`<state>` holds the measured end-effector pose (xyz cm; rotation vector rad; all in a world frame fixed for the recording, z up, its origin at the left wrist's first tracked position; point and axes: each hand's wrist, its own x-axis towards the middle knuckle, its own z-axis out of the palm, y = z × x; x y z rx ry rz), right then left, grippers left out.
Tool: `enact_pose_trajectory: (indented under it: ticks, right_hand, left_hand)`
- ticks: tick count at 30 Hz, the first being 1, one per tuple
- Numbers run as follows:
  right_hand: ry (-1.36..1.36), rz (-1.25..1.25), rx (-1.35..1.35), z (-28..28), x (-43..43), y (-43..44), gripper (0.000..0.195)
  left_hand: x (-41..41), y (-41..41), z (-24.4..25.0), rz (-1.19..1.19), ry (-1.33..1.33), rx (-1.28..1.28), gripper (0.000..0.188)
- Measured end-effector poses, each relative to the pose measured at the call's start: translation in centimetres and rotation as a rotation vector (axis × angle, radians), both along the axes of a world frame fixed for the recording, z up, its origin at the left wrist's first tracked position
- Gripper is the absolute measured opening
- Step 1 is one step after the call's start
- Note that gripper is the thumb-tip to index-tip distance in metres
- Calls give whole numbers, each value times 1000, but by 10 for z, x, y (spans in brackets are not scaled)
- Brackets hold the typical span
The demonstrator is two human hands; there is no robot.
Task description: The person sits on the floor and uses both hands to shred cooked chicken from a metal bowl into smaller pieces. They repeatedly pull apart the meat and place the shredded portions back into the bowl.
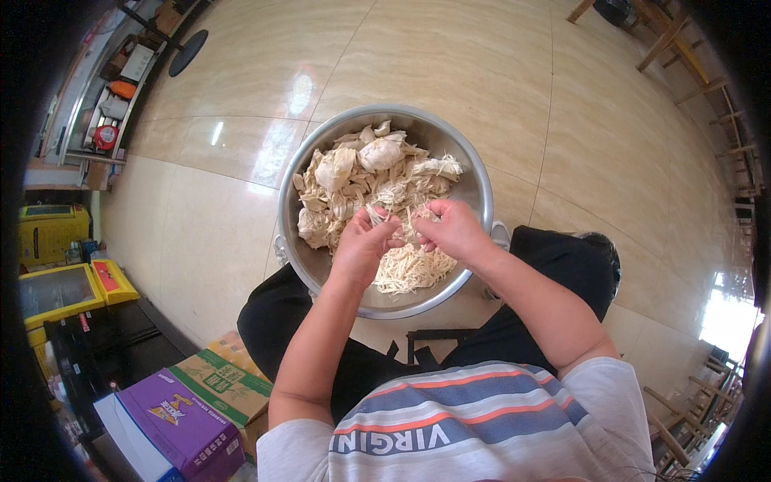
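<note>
A wide metal basin (386, 109) stands between my knees. Pale pieces of what looks like cooked chicken meat (380, 154) are heaped across its far and left parts. Nearer to me lies a small mound of thin shreds (415, 269) of the same pale colour. Above the basin, my left hand (368, 239) pinches some meat strands (376, 214) between thumb and fingers. My right hand (449, 226) is close beside it, also closed on shredded meat. The fingertips of both hands partly hide what they hold.
Glossy beige floor tiles (433, 54) surround the basin. At left lie a purple box (174, 419) and a green-and-brown carton (226, 382). Farther off are yellow cases (60, 295), a round black stand base (189, 53) and a loaded shelf (114, 108). Wooden stools (668, 42) line the right side.
</note>
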<state>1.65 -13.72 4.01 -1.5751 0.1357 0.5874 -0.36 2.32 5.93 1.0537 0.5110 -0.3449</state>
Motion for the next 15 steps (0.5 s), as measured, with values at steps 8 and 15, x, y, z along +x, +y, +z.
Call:
enact_pose_trajectory:
  ticks: [8, 15]
  right_hand:
    - [-46, 79, 81, 3, 0, 0, 24]
    - [11, 102, 45, 1, 0, -1, 24]
  left_hand:
    - [-3, 6, -12, -150, -138, 101, 26]
    - [-4, 9, -16, -183, -133, 69, 27]
